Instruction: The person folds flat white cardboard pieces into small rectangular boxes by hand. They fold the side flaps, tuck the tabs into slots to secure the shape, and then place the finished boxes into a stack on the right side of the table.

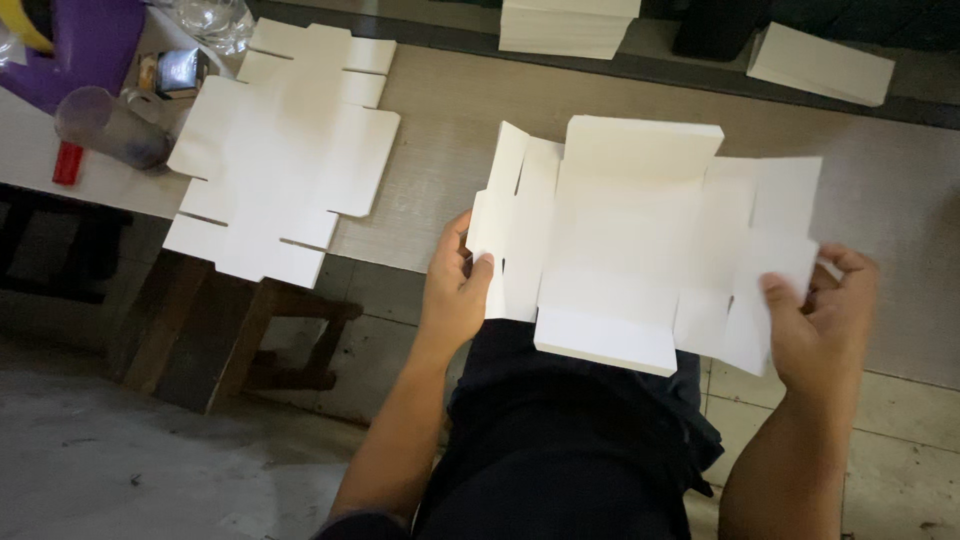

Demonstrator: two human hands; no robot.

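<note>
Item: flat white die-cut carton blank [640, 240], over your lap at the table's [450, 140] near edge, long axis left to right. Your left hand [452, 290] pinches its left flap; your right hand [815, 320] pinches the right flap. Second blank [285, 150] lies at the table's left end.

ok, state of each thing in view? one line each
Left hand: gripping the blank's left flap.
Right hand: pinching the blank's right flap.
Held box blank: unfolded, flaps slightly raised.
Spare box blank: lying flat on the table, overhanging its edge.
Stack of blanks: piled flat.
Plastic bottle: on its side.
</note>
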